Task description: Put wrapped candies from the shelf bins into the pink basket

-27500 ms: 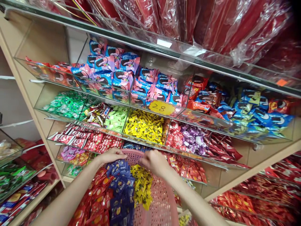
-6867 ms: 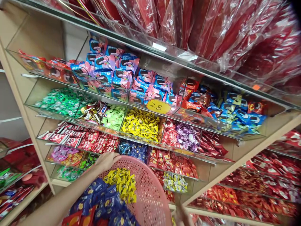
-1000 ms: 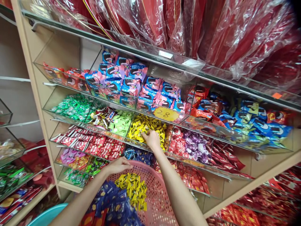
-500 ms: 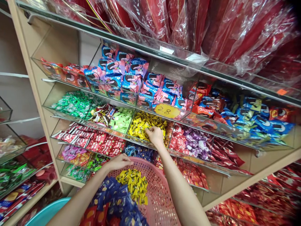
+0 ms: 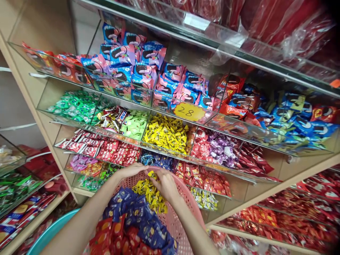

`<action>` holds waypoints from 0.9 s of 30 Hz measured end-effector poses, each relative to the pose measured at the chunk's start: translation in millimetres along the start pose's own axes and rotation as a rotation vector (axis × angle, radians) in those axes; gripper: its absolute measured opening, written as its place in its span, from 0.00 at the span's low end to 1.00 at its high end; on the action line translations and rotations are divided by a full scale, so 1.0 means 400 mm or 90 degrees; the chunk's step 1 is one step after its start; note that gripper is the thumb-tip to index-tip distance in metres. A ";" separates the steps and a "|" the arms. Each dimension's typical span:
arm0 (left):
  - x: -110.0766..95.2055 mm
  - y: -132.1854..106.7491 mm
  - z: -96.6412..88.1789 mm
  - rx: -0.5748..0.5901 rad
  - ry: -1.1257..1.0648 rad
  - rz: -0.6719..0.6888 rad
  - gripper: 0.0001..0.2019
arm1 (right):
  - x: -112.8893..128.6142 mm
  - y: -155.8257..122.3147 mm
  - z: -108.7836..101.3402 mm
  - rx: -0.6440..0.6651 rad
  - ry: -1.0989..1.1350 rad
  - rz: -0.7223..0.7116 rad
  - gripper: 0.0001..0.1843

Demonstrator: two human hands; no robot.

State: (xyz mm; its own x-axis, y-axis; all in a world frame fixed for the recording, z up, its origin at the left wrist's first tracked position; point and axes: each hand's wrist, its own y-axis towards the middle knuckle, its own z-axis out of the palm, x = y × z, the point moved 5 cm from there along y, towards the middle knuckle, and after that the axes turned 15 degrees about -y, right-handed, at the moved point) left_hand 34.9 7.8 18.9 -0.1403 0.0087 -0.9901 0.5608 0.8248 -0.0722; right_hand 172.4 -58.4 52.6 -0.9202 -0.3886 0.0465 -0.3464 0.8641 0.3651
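Observation:
A pink perforated basket (image 5: 183, 193) sits low in front of me, filled with red, blue and yellow candies (image 5: 148, 193). My left hand (image 5: 130, 170) grips the basket's far rim. My right hand (image 5: 164, 182) is inside the basket over the yellow pile, fingers pinched on a yellow candy (image 5: 152, 174). Just above, a clear shelf bin holds more yellow candies (image 5: 167, 134).
Clear acrylic bins hold green candies (image 5: 75, 106), red wafer bars (image 5: 87, 147), purple and red sweets (image 5: 215, 150) and blue cookie packs (image 5: 138, 67). A yellow tag reads 28 (image 5: 188, 112). A teal tub edge (image 5: 50, 232) shows at lower left. Red wrapped items hang overhead.
My right hand has come down from the yellow candy bin into the basket, carrying a yellow candy. My left hand stays on the rim. The view has dropped a little.

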 end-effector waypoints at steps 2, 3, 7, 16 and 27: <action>-0.008 -0.004 0.004 0.020 0.025 0.015 0.22 | 0.001 -0.003 0.041 0.041 -0.055 -0.021 0.11; -0.012 -0.006 0.006 0.037 0.045 0.026 0.21 | 0.002 -0.003 0.053 0.056 -0.076 -0.030 0.12; -0.012 -0.006 0.009 0.072 0.117 0.053 0.19 | 0.015 0.001 0.066 0.086 -0.118 -0.049 0.11; 0.001 0.000 0.001 0.038 0.083 0.046 0.15 | 0.025 0.003 0.063 0.049 -0.019 -0.007 0.12; 0.013 0.005 -0.004 0.029 0.026 0.020 0.13 | -0.055 -0.022 0.150 0.067 0.440 0.160 0.13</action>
State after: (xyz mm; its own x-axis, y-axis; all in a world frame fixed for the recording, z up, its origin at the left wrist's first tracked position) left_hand 34.0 10.5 13.7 -0.1558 0.0579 -0.9861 0.6012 0.7976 -0.0482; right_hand 184.9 -38.1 -7.2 -0.6623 -0.2577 0.7036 -0.1883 0.9661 0.1767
